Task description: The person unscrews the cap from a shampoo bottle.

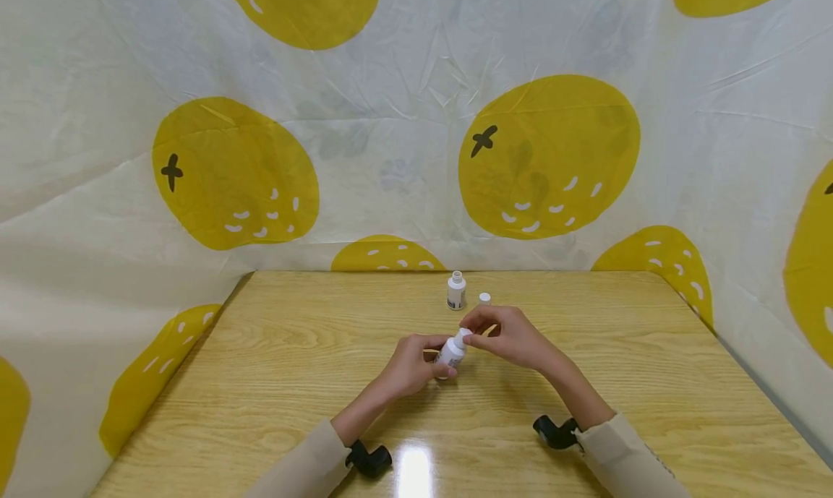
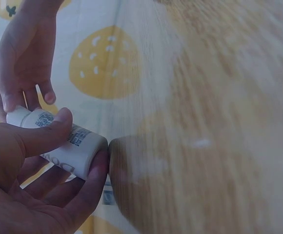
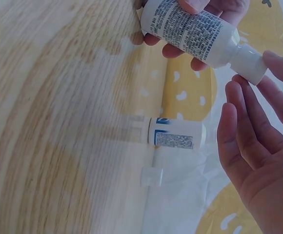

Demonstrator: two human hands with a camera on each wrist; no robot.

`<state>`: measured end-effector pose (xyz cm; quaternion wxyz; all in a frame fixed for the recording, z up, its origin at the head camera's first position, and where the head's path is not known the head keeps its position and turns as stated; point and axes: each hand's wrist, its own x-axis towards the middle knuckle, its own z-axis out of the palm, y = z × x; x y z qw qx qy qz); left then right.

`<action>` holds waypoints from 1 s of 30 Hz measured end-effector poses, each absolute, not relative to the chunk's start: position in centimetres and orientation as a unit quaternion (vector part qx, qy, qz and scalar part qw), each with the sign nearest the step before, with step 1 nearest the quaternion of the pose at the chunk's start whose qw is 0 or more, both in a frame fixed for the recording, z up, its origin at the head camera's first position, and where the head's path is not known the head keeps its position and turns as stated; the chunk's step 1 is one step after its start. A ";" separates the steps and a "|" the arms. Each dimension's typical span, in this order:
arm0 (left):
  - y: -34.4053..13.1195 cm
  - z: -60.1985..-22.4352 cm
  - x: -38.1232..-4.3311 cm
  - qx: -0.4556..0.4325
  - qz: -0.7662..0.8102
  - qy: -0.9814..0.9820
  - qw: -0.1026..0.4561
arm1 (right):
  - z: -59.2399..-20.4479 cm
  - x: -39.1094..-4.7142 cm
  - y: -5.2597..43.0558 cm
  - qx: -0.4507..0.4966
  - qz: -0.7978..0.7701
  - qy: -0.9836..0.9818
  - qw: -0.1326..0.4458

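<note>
My left hand (image 1: 410, 368) grips a small white bottle (image 1: 450, 354) around its body, thumb on one side and fingers on the other. The bottle is tilted, its top leaning toward my right hand (image 1: 514, 337). Printed label text shows on the bottle (image 3: 188, 31) in the right wrist view. On its neck sits a white cap (image 3: 249, 64), which my right thumb and fingertips pinch. The bottle's base (image 2: 98, 158) is close over the table in the left wrist view.
A second white bottle (image 1: 456, 293), uncapped, stands upright toward the back of the wooden table (image 1: 312, 339). Right of it lies a loose white cap (image 1: 484, 298), partly behind my right hand. A white cloth with yellow fruit shapes (image 1: 390, 173) hangs along the table's back edge.
</note>
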<state>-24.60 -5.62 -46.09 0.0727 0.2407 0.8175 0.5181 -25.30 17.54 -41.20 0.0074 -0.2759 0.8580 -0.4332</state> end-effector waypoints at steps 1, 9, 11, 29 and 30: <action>-5.6 -46.1 -24.6 0.241 0.518 0.818 0.073 | -41.2 -25.3 17.5 -0.276 -0.432 0.859 0.006; -5.6 -46.0 -24.5 0.242 0.517 0.818 0.072 | -41.3 -25.3 17.6 -0.265 -0.434 0.861 0.004; -5.6 -46.0 -24.5 0.243 0.518 0.817 0.072 | -41.2 -25.3 17.5 -0.264 -0.435 0.861 0.006; -5.5 -46.0 -24.5 0.239 0.518 0.818 0.072 | -41.3 -25.3 17.5 -0.264 -0.432 0.862 0.000; -5.5 -46.0 -24.4 0.239 0.519 0.818 0.072 | -41.3 -25.3 17.5 -0.264 -0.431 0.863 0.001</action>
